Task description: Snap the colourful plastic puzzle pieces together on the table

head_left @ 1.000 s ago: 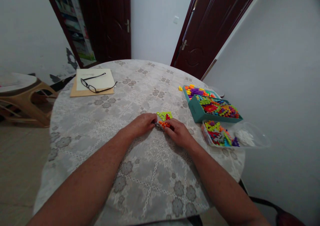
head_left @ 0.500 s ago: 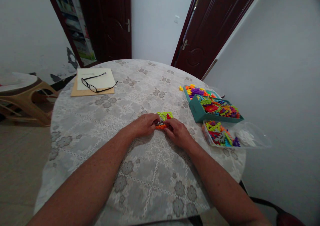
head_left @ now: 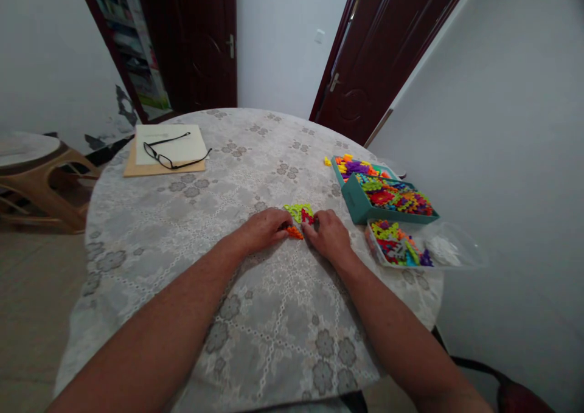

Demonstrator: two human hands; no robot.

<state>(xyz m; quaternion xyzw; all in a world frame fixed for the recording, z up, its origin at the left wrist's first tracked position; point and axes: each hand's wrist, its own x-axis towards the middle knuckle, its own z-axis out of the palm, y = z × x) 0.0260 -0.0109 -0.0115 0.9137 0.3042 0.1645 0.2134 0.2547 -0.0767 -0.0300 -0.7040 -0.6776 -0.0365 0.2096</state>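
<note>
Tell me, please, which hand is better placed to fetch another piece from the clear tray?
Probably the right hand: it lies beside the clear tray, while the left hand is across the joined pieces.

The counter (head_left: 255,315) is open on the near side and to the left of the hands. On the right, a teal box (head_left: 358,201) and a clear tray (head_left: 449,252) full of pieces block the way. Far left, glasses (head_left: 171,151) lie on papers (head_left: 155,163).

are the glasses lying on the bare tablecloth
No, the glasses rest on a white sheet atop a tan board.
</note>
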